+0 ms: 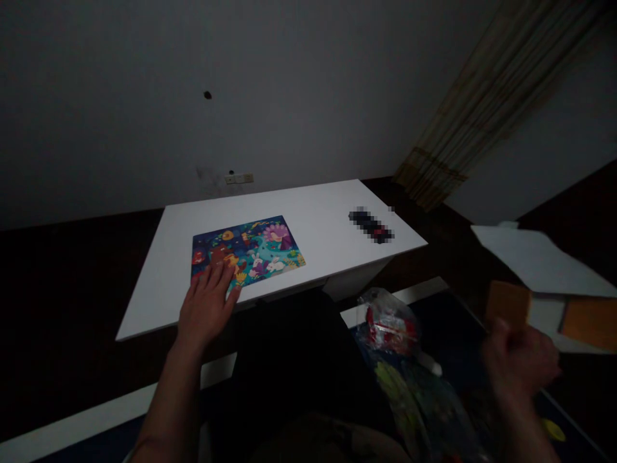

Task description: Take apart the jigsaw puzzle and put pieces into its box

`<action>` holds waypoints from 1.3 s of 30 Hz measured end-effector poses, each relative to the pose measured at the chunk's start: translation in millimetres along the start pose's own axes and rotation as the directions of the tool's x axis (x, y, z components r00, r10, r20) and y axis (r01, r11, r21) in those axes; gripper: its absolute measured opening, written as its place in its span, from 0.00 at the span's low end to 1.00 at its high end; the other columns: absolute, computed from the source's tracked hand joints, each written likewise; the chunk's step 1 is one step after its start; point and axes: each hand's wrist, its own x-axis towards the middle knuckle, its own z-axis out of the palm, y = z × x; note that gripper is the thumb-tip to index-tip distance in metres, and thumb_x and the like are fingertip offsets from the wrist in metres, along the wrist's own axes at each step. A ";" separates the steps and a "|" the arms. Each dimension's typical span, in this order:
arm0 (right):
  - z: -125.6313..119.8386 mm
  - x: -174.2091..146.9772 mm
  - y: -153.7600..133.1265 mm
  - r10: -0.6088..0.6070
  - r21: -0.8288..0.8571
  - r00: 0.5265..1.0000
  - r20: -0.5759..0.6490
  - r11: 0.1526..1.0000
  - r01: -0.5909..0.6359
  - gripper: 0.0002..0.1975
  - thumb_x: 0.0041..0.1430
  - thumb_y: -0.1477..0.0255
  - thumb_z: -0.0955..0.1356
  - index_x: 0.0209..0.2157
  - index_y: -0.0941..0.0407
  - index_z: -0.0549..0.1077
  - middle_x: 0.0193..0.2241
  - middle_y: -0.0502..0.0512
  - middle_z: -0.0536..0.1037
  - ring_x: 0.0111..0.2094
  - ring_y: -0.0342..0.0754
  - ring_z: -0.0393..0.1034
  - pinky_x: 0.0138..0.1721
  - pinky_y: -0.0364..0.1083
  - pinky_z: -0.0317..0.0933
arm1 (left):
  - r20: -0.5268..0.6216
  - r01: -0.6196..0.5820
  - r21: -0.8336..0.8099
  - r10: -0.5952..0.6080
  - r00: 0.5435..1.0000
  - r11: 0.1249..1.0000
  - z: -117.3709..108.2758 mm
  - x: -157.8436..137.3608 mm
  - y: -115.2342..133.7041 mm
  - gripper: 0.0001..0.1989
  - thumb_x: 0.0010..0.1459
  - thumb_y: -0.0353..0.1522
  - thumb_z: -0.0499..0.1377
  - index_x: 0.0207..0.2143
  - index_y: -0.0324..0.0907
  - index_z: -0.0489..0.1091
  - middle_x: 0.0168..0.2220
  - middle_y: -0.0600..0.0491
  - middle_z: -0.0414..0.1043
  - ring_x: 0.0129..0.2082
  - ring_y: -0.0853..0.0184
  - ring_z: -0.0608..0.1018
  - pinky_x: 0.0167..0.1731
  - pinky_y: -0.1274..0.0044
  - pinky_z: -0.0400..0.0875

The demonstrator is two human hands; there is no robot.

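Observation:
A colourful picture board (263,247) with cartoon animals, among them white rabbits and a pink-purple peacock, lies flat on the white table (322,225). My left hand (205,308) rests on its lower left part, fingers stretched out and palm down. Off to the right, away from the table, my right hand (518,360) is closed on a flat orange-brown square piece (508,303), which stands up from the fingers. Motion blurs that hand, and the square's exact kind does not show.
A pixelated dark object (371,225) lies on the table's right side. Beside my legs are a clear plastic bag with red contents (390,325) and other plastic packs (424,399). An open white box or folder (544,260) with an orange-brown sheet (590,321) sits at far right.

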 end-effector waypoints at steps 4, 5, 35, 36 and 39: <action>-24.9 10.1 -80.2 -0.190 0.233 0.980 -0.066 0.952 0.201 0.18 0.62 0.54 0.57 0.43 0.49 0.67 0.37 0.67 0.70 0.48 0.64 0.65 0.44 0.62 0.62 | 0.020 0.007 0.031 -0.007 1.000 0.999 0.2 -4.4 -2.8 0.27 0.66 0.43 0.45 0.65 0.45 0.55 0.67 0.48 0.49 0.65 0.50 0.54 0.61 0.55 0.51; -29.0 10.4 -103.5 -0.301 0.306 0.954 -0.013 0.907 0.290 0.16 0.63 0.55 0.57 0.42 0.50 0.67 0.38 0.66 0.70 0.46 0.61 0.66 0.45 0.59 0.62 | 0.018 0.015 0.026 -0.015 1.000 1.000 -0.9 -6.7 -4.9 0.27 0.65 0.43 0.46 0.65 0.46 0.55 0.67 0.48 0.49 0.65 0.49 0.54 0.60 0.54 0.52; 11.7 -131.9 -351.4 -0.994 0.722 0.109 -0.015 0.065 0.688 0.18 0.62 0.71 0.61 0.53 0.54 0.68 0.50 0.59 0.72 0.54 0.58 0.61 0.55 0.58 0.54 | -0.005 0.105 -0.169 -0.107 0.994 0.980 -26.3 -81.8 -92.5 0.27 0.62 0.41 0.51 0.62 0.46 0.59 0.65 0.49 0.53 0.64 0.56 0.58 0.62 0.60 0.55; 11.5 -146.3 -357.4 -0.995 0.729 0.085 -0.047 0.024 0.684 0.20 0.62 0.72 0.62 0.55 0.54 0.66 0.52 0.59 0.71 0.55 0.57 0.61 0.56 0.58 0.54 | -0.008 0.104 -0.192 -0.108 0.994 0.976 -24.7 -83.9 -94.8 0.26 0.62 0.41 0.51 0.61 0.46 0.61 0.65 0.50 0.55 0.63 0.56 0.60 0.61 0.61 0.57; 8.1 -184.2 -379.7 -0.992 0.729 0.030 -0.124 -0.071 0.681 0.23 0.62 0.74 0.61 0.59 0.55 0.63 0.57 0.59 0.67 0.59 0.56 0.57 0.58 0.57 0.53 | -0.029 0.104 -0.194 -0.111 0.993 0.976 -22.5 -86.4 -95.0 0.22 0.63 0.41 0.51 0.58 0.49 0.65 0.63 0.52 0.59 0.60 0.57 0.65 0.59 0.62 0.62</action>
